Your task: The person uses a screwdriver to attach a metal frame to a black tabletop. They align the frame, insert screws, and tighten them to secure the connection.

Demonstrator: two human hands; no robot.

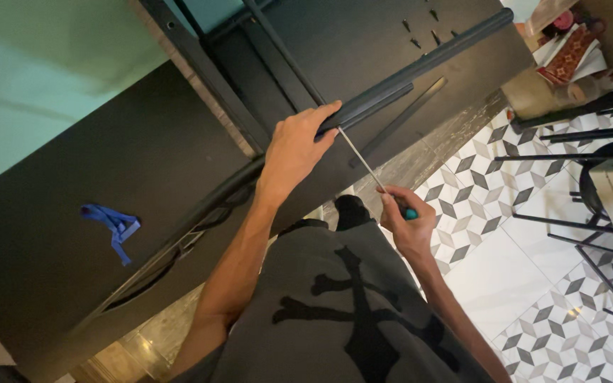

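Black rail [384,91] at 12 o'clock on the dark desk [108,163] is grasped by the left hand [294,152], while the right hand [406,223] at 3 o'clock clenches a screwdriver [370,170] whose tip meets the rail, so fastening seems unfinished.

Paper packages [569,53] are lying stacked in the top right corner (red patterned and white, flat and rectangular), beside a clear plastic bag [544,14]. No labels, signs or screens are showing.
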